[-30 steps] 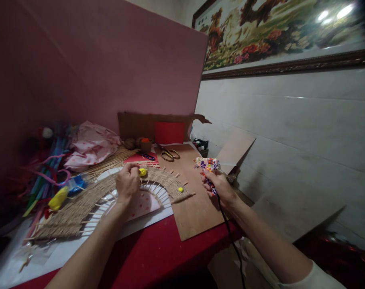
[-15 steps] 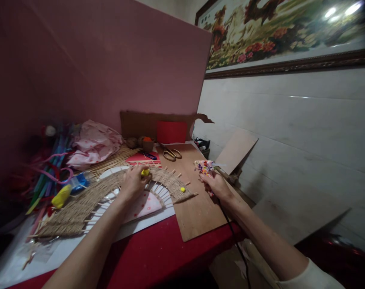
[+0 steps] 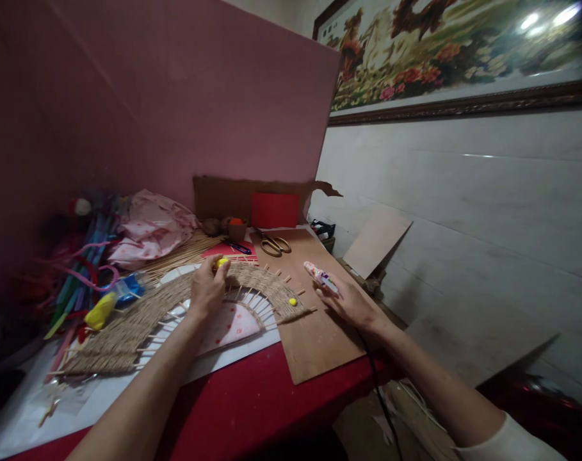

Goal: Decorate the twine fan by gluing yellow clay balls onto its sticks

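My left hand (image 3: 208, 288) is closed, pinching a small yellow lump (image 3: 222, 262) between thumb and fingers above the top of a woven twine fan (image 3: 259, 282) with wooden sticks. Near the fan's right end sits a small yellow ball (image 3: 292, 302). Pink dotted fabric (image 3: 230, 323) covers the fan's inner half-circle. Over the wooden board on the right, my right hand (image 3: 346, 301) holds a flower-patterned hot glue gun (image 3: 322, 280), its body tilted and its black cord (image 3: 379, 397) hanging off the table edge.
Gold-handled scissors (image 3: 275, 246) lie at the back of the board (image 3: 314, 349). A blue-handled cutter (image 3: 239, 248) rests on red paper. To the left are pipe cleaners (image 3: 74, 288), a yellow clay lump (image 3: 100, 312), a blue packet (image 3: 129, 289) and crumpled pink fabric (image 3: 151, 227). The red table edge (image 3: 233, 403) is nearest me.
My left hand has shifted slightly left and up with the yellow lump. My right hand has turned the glue gun, so its nozzle end no longer points right.
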The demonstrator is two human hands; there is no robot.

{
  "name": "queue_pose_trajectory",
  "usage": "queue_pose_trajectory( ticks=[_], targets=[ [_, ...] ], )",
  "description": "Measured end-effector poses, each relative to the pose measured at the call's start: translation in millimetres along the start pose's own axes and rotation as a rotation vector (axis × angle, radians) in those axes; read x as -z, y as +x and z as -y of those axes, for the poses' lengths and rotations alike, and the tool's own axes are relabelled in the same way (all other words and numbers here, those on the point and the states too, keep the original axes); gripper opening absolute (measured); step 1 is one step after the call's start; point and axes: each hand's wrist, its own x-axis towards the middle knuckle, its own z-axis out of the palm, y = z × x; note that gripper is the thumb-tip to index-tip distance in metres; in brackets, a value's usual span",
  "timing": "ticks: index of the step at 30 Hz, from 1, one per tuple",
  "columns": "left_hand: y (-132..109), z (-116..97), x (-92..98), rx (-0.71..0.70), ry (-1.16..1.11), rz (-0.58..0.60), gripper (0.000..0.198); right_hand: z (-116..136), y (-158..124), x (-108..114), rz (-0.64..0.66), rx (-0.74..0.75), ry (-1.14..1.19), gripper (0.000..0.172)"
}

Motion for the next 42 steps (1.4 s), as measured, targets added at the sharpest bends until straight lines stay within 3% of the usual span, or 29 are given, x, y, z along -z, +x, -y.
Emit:
queue_pose_trajectory(
  ticks=[9, 19, 22, 26, 28, 32, 35, 42],
  targets=[
    [-1, 1, 0.1, 0.016, -0.051, -0.012, 0.036, -28, -3, 16, 0.170, 0.092, -0.358, 0.035],
    [-2, 2, -2.1, 0.021, -0.134, -0.058, 0.035, -21, -8, 30, 0.276, 0.095, -0.392, 0.053],
    [-1, 5, -5.0, 0.017, -0.164, -0.076, 0.036, -14, -7, 34, 0.234, 0.092, -0.417, 0.048],
    [-1, 4, -6.8, 0.018, -0.166, -0.055, 0.036, 7, -7, 34, 0.024, 0.124, -0.508, 0.040],
    [-3, -1, -6.2, 0.007, -0.173, -0.051, 0.035, 17, -8, 33, -0.015, 0.132, -0.589, 0.034],
    [-7, -10, -3.2, -0.046, -0.169, -0.046, 0.028, 23, -11, 30, 0.176, 0.106, -0.733, 0.028],
    [-9, -10, -3.4, -0.080, -0.176, -0.060, 0.027, 14, -13, 28, 0.262, 0.048, -0.675, 0.030],
    [-7, -4, -8.0, -0.101, -0.195, -0.082, 0.026, -5, -11, 21, 0.121, -0.030, -0.702, 0.027]
  ],
)
